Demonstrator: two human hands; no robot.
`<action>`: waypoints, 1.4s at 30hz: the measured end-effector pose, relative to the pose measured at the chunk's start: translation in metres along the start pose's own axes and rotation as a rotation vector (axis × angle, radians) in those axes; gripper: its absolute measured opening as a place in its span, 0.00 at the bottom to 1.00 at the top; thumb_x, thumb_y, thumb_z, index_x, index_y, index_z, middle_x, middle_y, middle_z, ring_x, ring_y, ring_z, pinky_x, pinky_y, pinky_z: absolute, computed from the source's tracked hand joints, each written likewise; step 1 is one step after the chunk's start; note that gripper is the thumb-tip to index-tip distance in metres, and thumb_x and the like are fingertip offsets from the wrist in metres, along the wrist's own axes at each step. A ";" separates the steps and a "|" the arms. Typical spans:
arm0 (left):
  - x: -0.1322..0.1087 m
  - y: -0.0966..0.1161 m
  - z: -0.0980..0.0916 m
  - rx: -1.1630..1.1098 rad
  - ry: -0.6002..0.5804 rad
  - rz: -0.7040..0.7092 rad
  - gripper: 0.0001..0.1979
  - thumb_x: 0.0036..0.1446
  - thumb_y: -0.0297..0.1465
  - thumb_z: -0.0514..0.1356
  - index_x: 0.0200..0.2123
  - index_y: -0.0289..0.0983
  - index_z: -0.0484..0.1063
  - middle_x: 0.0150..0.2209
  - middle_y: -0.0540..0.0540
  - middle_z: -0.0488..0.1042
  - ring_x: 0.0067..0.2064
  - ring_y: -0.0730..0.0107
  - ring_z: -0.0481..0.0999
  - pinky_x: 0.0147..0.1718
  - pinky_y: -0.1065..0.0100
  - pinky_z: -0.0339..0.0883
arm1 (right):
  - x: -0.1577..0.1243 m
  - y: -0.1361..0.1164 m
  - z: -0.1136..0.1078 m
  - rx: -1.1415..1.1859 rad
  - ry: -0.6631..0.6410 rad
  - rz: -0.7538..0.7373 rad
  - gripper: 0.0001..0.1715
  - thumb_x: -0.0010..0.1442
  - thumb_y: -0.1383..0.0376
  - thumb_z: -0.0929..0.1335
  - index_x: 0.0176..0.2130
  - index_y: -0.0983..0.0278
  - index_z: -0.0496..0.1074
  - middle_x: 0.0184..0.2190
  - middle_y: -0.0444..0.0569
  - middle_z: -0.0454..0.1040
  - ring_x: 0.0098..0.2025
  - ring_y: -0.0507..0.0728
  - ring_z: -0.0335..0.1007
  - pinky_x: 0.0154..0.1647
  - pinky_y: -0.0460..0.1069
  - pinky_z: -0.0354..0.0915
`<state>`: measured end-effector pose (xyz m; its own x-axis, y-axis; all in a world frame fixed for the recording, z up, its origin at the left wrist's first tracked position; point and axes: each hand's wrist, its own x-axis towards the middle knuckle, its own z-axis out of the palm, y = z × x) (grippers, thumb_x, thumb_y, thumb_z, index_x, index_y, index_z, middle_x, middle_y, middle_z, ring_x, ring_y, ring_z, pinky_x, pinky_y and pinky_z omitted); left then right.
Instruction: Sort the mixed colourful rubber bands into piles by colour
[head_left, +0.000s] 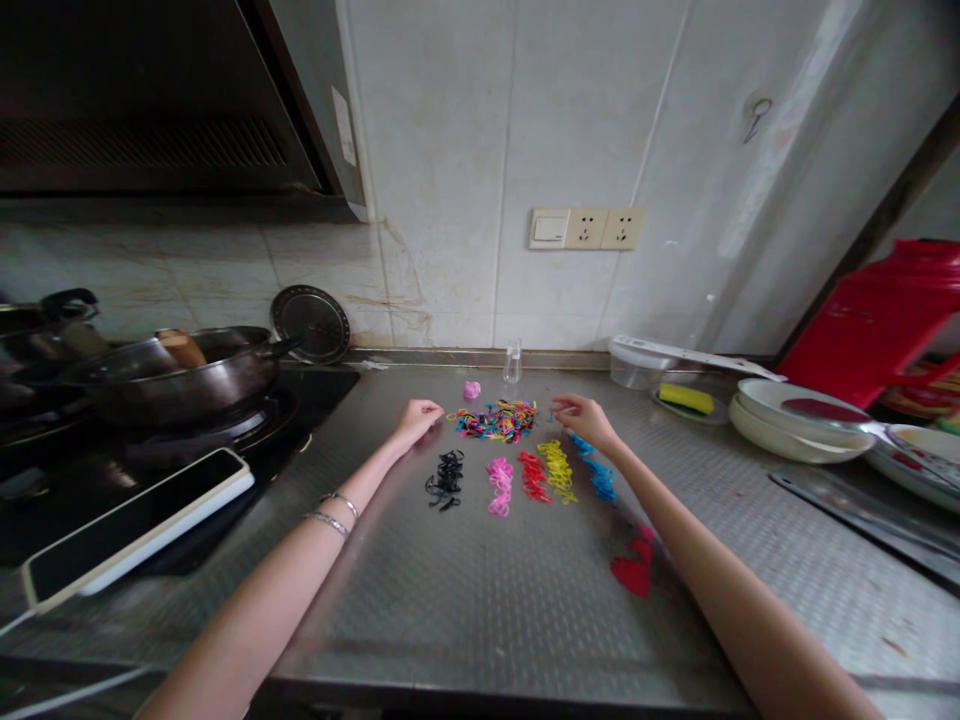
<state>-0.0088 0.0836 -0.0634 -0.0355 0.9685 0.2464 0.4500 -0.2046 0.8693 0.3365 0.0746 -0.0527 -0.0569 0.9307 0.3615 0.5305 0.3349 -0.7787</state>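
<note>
A mixed heap of small coloured elastic bands [498,420] lies on the steel counter [480,600]. In front of it are sorted rows: black [445,479], pink [499,485], red [533,476], yellow [559,470] and blue [596,470]. My left hand [418,417] rests curled at the heap's left edge, fingers closed. My right hand [585,416] is at the heap's right edge, fingers pinched near a small band; what it holds is too small to name. A pink band clump [471,389] and a small clear bottle [512,362] stand behind the heap.
A smartphone [135,525] lies on the black hob at left, beside a wok [180,375]. Stacked plates [799,415], a sponge [685,398], a clear container [637,362] and a red thermos [877,320] are at right. A red patch [636,565] lies near my right forearm.
</note>
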 end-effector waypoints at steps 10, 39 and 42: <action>-0.008 0.015 0.000 -0.002 -0.004 -0.033 0.08 0.42 0.30 0.57 0.24 0.32 0.73 0.21 0.48 0.72 0.21 0.75 0.66 0.22 0.74 0.57 | -0.007 -0.008 -0.004 0.241 -0.057 0.121 0.25 0.46 0.71 0.66 0.46 0.69 0.66 0.36 0.55 0.75 0.27 0.51 0.70 0.23 0.44 0.67; -0.015 0.101 0.115 0.020 -0.348 0.348 0.14 0.46 0.34 0.59 0.33 0.30 0.75 0.28 0.43 0.76 0.28 0.69 0.70 0.27 0.73 0.60 | -0.011 -0.060 -0.001 0.435 -0.117 0.013 0.25 0.42 0.70 0.69 0.44 0.67 0.67 0.33 0.50 0.76 0.26 0.49 0.70 0.23 0.42 0.65; -0.012 0.098 0.118 -0.037 -0.376 0.352 0.15 0.48 0.34 0.58 0.34 0.30 0.75 0.30 0.43 0.76 0.30 0.69 0.71 0.29 0.72 0.62 | -0.012 -0.061 -0.001 0.443 -0.136 0.012 0.25 0.42 0.72 0.69 0.44 0.67 0.67 0.32 0.50 0.76 0.26 0.49 0.69 0.23 0.42 0.65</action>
<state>0.1413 0.0683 -0.0317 0.4390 0.8227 0.3611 0.3448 -0.5254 0.7779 0.3053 0.0430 -0.0091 -0.1790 0.9358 0.3037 0.1209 0.3272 -0.9372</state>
